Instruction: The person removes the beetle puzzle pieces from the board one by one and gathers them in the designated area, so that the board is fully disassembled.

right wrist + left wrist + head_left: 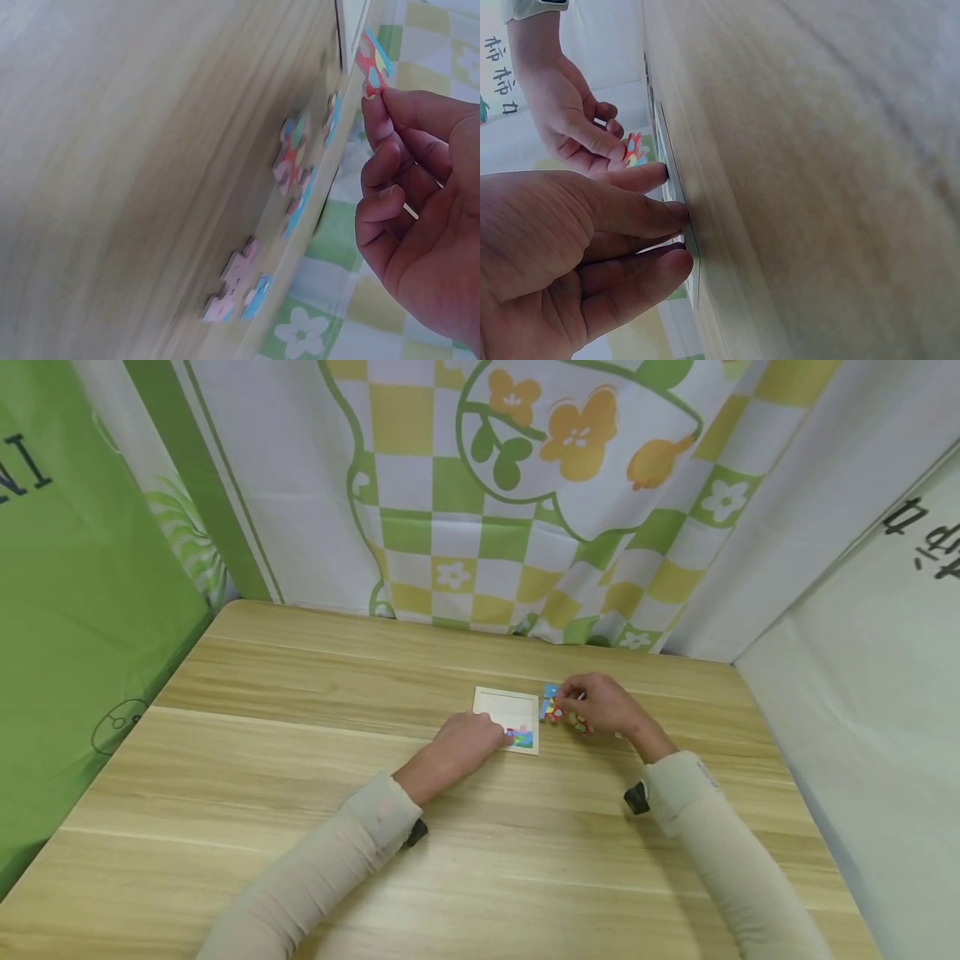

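Observation:
A small square puzzle tray point(506, 692) with a pale wooden rim lies toward the far side of the table. Colourful fitted pieces point(522, 739) fill its near right corner. My left hand point(471, 742) rests at the tray's near left part, its fingertips touching the tray in the left wrist view. To the right of the tray, my right hand point(603, 702) pinches a red, yellow and blue jigsaw piece point(374, 66) between thumb and index finger, raised above the table. The other right fingers are loosely curled.
Several loose jigsaw pieces lie right of the tray, among them a red and green one point(294, 154) and a pink one point(236, 279). The wooden table point(300, 777) meets a checked curtain point(480, 552) at its far edge.

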### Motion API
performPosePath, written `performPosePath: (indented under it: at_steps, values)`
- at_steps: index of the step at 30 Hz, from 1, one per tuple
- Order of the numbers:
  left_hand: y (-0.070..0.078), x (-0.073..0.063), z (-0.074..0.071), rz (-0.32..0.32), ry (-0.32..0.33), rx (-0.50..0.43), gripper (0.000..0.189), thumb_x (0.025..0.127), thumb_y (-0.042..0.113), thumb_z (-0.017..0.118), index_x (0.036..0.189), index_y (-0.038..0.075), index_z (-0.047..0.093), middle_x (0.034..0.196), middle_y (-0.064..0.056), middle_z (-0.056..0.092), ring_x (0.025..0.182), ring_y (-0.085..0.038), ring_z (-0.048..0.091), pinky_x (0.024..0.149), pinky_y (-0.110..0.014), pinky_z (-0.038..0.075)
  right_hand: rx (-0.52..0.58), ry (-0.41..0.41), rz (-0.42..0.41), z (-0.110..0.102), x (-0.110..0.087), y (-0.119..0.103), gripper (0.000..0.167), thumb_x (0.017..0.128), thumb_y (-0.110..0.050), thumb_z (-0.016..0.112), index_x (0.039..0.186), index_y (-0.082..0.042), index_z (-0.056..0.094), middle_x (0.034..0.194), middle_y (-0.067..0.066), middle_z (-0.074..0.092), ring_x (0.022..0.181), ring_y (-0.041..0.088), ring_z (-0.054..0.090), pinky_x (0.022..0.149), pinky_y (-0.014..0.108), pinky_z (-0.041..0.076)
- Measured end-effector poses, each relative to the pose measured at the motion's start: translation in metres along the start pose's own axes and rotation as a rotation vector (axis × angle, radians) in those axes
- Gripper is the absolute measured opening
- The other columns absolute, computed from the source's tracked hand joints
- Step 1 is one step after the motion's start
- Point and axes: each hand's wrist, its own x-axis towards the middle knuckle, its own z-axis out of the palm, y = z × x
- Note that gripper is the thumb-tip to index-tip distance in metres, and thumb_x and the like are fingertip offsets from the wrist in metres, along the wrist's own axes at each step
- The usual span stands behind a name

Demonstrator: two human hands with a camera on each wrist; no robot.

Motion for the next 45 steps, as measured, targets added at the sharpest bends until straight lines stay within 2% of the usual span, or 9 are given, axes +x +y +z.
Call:
performPosePath:
  at_steps: [3, 10, 18, 25, 29, 33, 39, 45]
  values:
    - [0.000, 0.000, 0.001, -0.004, 0.013, -0.011, 0.021, 0.099, 0.019, 0.068, 0.114, 0.024, 0.081, 0.087, -0.005, 0.075, 0.068, -0.013, 0.061, 0.056, -0.032, 0.055, 0.003, -0.025, 0.014, 0.000, 0.000, 0.005, 0.011, 0.101, -0.012, 0.067, 0.101, -0.003, 0.074, 0.088, 0.004, 0.069, 0.080, 0.019, 0.059, 0.072, 0.036, 0.048]
    - [-0.002, -0.001, 0.003, 0.016, 0.092, -0.010, 0.014, 0.098, 0.018, 0.070, 0.092, 0.020, 0.083, 0.076, -0.003, 0.071, 0.061, -0.013, 0.055, 0.054, -0.034, 0.054, 0.023, -0.062, 0.064, 0.005, 0.001, 0.016, 0.013, 0.103, -0.016, 0.065, 0.104, -0.007, 0.075, 0.089, 0.003, 0.069, 0.077, 0.019, 0.058, 0.067, 0.034, 0.049]
    - [-0.003, -0.003, 0.003, 0.008, 0.138, -0.036, 0.016, 0.097, 0.022, 0.070, 0.090, 0.020, 0.083, 0.075, -0.003, 0.071, 0.061, -0.014, 0.057, 0.053, -0.036, 0.054, -0.044, -0.033, 0.042, 0.011, 0.005, 0.018, 0.012, 0.101, -0.016, 0.066, 0.099, -0.008, 0.074, 0.087, -0.001, 0.069, 0.078, 0.017, 0.059, 0.075, 0.038, 0.049]
    - [-0.004, -0.003, 0.004, -0.004, 0.112, -0.072, 0.017, 0.098, 0.014, 0.068, 0.098, 0.021, 0.084, 0.081, -0.004, 0.073, 0.070, -0.018, 0.064, 0.059, -0.038, 0.057, -0.046, -0.025, 0.047, 0.013, 0.005, 0.017, 0.012, 0.101, -0.016, 0.066, 0.097, -0.008, 0.073, 0.086, -0.001, 0.069, 0.078, 0.017, 0.060, 0.074, 0.037, 0.049]
    - [-0.005, -0.003, 0.004, -0.019, 0.097, -0.100, 0.023, 0.097, 0.008, 0.068, 0.107, 0.022, 0.084, 0.089, -0.005, 0.075, 0.078, -0.021, 0.068, 0.064, -0.039, 0.058, -0.047, -0.035, 0.059, 0.014, 0.005, 0.018, 0.013, 0.102, -0.016, 0.064, 0.098, -0.007, 0.073, 0.085, 0.000, 0.069, 0.074, 0.016, 0.059, 0.070, 0.036, 0.050]
    - [-0.005, -0.003, 0.004, -0.015, 0.086, -0.118, 0.026, 0.097, 0.006, 0.068, 0.110, 0.022, 0.083, 0.092, -0.005, 0.076, 0.079, -0.021, 0.069, 0.065, -0.038, 0.058, -0.033, -0.042, 0.071, 0.014, 0.004, 0.018, 0.014, 0.103, -0.015, 0.063, 0.099, -0.006, 0.073, 0.085, 0.001, 0.070, 0.069, 0.016, 0.058, 0.065, 0.034, 0.050]
    - [-0.006, -0.002, 0.004, -0.028, 0.060, -0.144, 0.028, 0.097, 0.005, 0.068, 0.114, 0.022, 0.082, 0.097, -0.005, 0.077, 0.079, -0.019, 0.068, 0.066, -0.037, 0.058, -0.030, -0.043, 0.078, 0.016, 0.003, 0.020, 0.015, 0.104, -0.016, 0.062, 0.102, -0.006, 0.073, 0.088, 0.001, 0.071, 0.072, 0.016, 0.059, 0.067, 0.034, 0.050]
    - [-0.007, -0.004, 0.003, -0.040, 0.040, -0.173, 0.033, 0.096, 0.000, 0.068, 0.118, 0.020, 0.080, 0.104, -0.005, 0.075, 0.089, -0.023, 0.070, 0.071, -0.038, 0.059, -0.014, -0.043, 0.079, 0.017, 0.002, 0.019, 0.015, 0.103, -0.017, 0.062, 0.104, -0.006, 0.073, 0.092, 0.002, 0.071, 0.076, 0.017, 0.061, 0.069, 0.035, 0.051]
